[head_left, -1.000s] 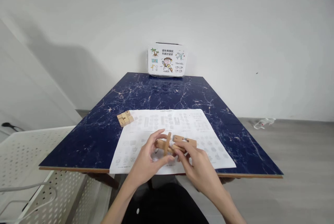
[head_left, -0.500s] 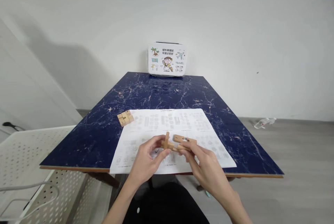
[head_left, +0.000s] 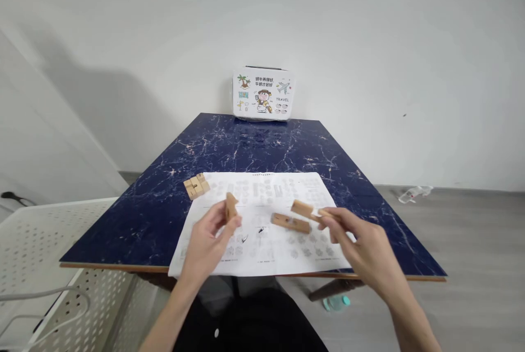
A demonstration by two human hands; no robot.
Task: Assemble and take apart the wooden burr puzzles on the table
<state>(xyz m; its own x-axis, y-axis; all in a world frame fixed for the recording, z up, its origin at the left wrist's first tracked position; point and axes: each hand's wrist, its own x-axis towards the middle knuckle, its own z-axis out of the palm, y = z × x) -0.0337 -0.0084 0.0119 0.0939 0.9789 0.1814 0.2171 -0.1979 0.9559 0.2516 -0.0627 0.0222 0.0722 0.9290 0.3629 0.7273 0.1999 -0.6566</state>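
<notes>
My left hand (head_left: pixel 211 234) pinches a notched wooden puzzle piece (head_left: pixel 231 206) between thumb and fingers, above the left half of the paper sheet (head_left: pixel 229 264). Over the sheet's right half, my right hand (head_left: pixel 356 237) is closed on one end of a longer notched wooden puzzle piece (head_left: pixel 302 209), which points left. Just below that one, another wooden puzzle piece (head_left: pixel 291 223) lies flat on the sheet. Faint printed diagrams cover the paper. At its upper left corner sits a small cluster of light wooden blocks (head_left: pixel 196 186).
The dark blue marbled table (head_left: pixel 266 144) carries a white printed case (head_left: pixel 263 94) at its far edge, against the wall. A white perforated rack (head_left: pixel 61 210) stands to the left. On the floor are a bottle with a teal cap (head_left: pixel 337 302) and a clear plastic item (head_left: pixel 415 194).
My hands have moved apart, left hand leftward and right hand rightward, each with a wooden piece. The pieces that were together between them are now separated.
</notes>
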